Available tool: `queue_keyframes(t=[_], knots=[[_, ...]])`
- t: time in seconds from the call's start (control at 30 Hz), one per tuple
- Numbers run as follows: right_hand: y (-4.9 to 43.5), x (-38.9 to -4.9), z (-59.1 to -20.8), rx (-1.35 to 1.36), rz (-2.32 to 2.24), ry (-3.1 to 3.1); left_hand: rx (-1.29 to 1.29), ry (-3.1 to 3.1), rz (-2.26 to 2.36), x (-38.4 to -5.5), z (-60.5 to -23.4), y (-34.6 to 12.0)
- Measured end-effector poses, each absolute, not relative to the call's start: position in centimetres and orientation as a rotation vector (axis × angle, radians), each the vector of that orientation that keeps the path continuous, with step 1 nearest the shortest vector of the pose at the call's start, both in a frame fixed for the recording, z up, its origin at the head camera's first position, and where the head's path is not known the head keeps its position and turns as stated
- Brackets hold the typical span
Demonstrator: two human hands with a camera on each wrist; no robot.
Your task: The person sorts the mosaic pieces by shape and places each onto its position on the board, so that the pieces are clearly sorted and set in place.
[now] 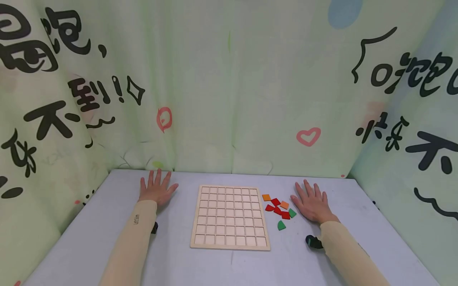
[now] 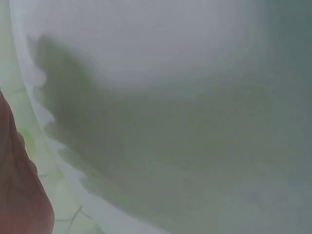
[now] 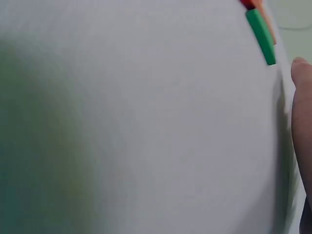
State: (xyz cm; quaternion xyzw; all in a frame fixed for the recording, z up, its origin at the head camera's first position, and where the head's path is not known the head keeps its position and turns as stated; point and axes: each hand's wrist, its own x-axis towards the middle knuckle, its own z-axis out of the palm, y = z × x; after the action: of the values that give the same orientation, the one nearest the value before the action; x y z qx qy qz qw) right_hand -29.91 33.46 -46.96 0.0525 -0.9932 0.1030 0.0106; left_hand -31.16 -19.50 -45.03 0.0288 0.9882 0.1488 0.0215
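Note:
A pale wooden grid board (image 1: 230, 217) with square cells lies flat in the middle of the table, and its cells hold nothing. To its right is a loose group of small flat pieces: orange squares (image 1: 266, 197), several red pieces (image 1: 285, 215) and green quarter-round pieces (image 1: 281, 225). My left hand (image 1: 156, 194), fingers spread and holding nothing, is left of the board near the table's back edge. My right hand (image 1: 313, 204), also spread and holding nothing, is right of the pieces. In the right wrist view its thumb (image 3: 303, 122) shows near a green piece (image 3: 262, 36).
The white table (image 1: 179, 262) ends at a pale green curtain (image 1: 204, 99) printed with black lettering, which hangs behind it and on both sides. A dark wrist camera (image 1: 314, 242) sticks out from the right sleeve (image 1: 347, 250), just above the table.

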Motion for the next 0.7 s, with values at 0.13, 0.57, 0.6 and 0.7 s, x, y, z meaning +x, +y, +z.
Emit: queue_keyframes(t=[0.13,0.57,0.6,0.7], knots=[[33.0,-29.9,-46.4,0.110,0.492,-3.097,0.220,2.988,0.626,-31.7,-44.8,-18.8],[29.6,-28.6,-44.9,0.066,0.939,-2.995,0.505,2.662,1.139,-29.7,-44.9,-15.1],[29.4,-28.3,-44.8,0.056,0.977,-2.986,0.517,2.658,1.156,-29.5,-45.1,-15.0],[29.1,-27.7,-44.6,0.036,1.059,-2.959,0.565,2.651,1.193,-28.9,-45.7,-14.9]])
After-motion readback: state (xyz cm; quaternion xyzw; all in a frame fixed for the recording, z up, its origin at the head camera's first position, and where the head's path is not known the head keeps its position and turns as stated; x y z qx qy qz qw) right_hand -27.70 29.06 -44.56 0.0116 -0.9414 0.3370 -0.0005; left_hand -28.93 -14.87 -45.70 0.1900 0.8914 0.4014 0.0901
